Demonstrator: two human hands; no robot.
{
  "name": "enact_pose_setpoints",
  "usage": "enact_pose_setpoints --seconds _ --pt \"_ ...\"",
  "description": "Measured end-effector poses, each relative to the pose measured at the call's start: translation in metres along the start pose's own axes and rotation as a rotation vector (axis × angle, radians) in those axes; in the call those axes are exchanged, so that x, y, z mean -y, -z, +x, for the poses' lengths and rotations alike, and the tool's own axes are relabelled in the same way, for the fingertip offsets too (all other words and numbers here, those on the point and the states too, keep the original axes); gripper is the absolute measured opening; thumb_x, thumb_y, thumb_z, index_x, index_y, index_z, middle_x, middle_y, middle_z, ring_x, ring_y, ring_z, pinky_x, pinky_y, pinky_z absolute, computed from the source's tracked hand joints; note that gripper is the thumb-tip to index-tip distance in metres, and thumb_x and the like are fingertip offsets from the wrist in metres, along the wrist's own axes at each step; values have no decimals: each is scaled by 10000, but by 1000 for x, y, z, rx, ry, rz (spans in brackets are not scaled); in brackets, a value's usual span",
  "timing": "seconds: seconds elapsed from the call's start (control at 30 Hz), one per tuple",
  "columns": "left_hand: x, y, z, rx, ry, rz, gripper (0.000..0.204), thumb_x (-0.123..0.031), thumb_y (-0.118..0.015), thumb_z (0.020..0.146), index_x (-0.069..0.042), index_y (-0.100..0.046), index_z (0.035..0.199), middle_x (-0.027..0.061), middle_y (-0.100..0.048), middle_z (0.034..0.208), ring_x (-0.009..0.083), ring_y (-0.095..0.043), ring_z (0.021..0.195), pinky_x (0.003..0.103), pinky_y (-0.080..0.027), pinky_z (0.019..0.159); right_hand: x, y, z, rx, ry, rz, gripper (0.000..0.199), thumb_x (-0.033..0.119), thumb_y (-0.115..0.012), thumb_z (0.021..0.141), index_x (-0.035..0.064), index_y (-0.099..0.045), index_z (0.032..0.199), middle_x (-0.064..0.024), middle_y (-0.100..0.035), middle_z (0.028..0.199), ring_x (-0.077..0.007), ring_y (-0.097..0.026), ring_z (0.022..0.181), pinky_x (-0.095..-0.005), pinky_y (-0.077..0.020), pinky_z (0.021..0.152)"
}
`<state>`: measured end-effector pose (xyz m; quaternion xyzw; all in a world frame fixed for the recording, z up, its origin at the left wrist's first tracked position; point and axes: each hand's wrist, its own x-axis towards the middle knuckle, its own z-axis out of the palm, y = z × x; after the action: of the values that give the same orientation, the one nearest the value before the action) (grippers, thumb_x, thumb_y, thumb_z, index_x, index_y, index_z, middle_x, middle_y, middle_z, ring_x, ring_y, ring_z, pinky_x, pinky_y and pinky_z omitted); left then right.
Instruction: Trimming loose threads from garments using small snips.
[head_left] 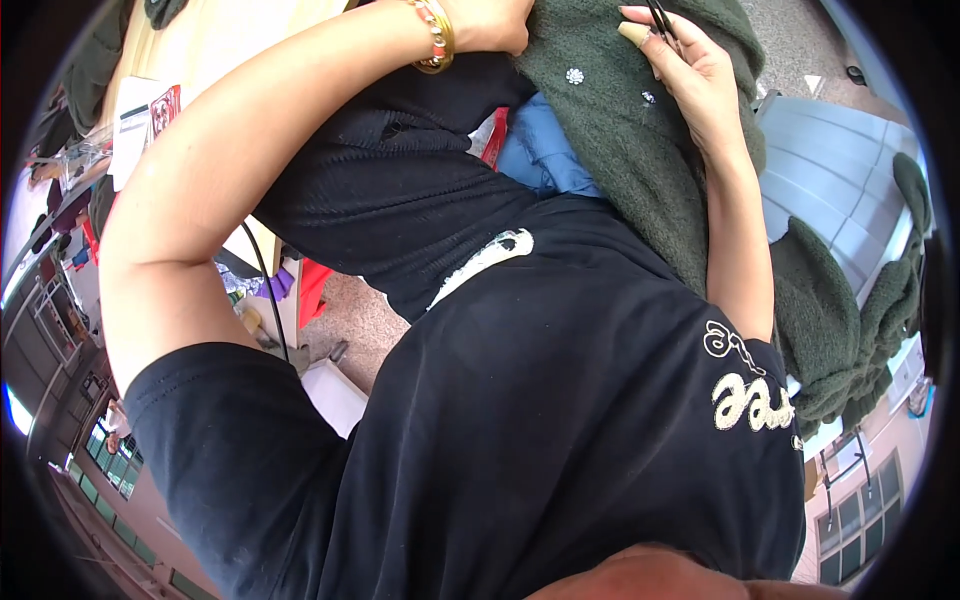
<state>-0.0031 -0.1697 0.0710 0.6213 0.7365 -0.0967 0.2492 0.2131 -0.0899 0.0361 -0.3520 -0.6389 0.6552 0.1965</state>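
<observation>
A dark green knitted garment (600, 110) lies over my lap, with small sparkling flower-shaped ornaments (575, 76) on it. My left hand (492, 24) is at the garment's left edge, fingers curled against the knit and partly cut off by the upper edge of the view. Beaded and gold bracelets (436, 38) circle that wrist. Over the garment's right part, my right hand (698, 72) is closed around slim black tweezers (662, 18), whose far end is out of view. A yellowish cover (634, 34) sits on a fingertip of this hand.
A pale wooden table (215, 45) stands at the upper left, with a red-and-white packet (165, 108) near its edge. Blue cloth (545, 150) shows under the garment. On the right, more green knitwear (820, 300) hangs by a light blue panelled surface (825, 150). A black cable (262, 270) hangs at left.
</observation>
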Motion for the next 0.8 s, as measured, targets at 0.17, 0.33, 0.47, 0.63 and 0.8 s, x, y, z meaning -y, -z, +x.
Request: enact_pose_setpoints --seconds 0.17,0.33,0.47,0.63,0.8 --pt "6 47 -24 161 -150 -297 202 -204 -745 750 -20 -721 830 122 -692 741 209 -649 691 327 -503 685 -3 -1 -9 56 217 -126 304 97 -610 914 39 -594 1213 50 -563 827 -23 -494 721 -156 -383 653" --pt "-2 77 -55 168 -45 -507 120 -130 -721 800 -13 -724 831 49 -682 698 93 -578 658 261 -472 660 20 -22 -22 95 513 -523 392 100 -576 903 82 -552 1294 -28 -555 923 -85 -504 790 -227 -431 745" --pt "1 76 -54 121 -74 -568 113 -116 -723 798 -8 -727 833 46 -688 708 92 -587 668 256 -471 663 29 -33 -27 122 444 -679 374 114 -601 889 106 -578 1262 -42 -523 846 -125 -528 704 -268 -449 670" --pt "10 61 -38 118 81 -441 202 -197 -695 829 4 -723 835 79 -683 705 131 -608 663 275 -481 638 18 -25 -25 46 406 -573 331 112 -613 891 66 -602 1218 -37 -509 817 -115 -521 721 -268 -441 670" --pt "6 34 -19 92 44 -222 386 -389 -718 782 -9 -728 850 144 -689 743 262 -669 719 363 -515 683 3 -12 -17 -6 391 -487 304 126 -594 923 27 -604 1210 -35 -589 913 -111 -557 830 -244 -452 765"
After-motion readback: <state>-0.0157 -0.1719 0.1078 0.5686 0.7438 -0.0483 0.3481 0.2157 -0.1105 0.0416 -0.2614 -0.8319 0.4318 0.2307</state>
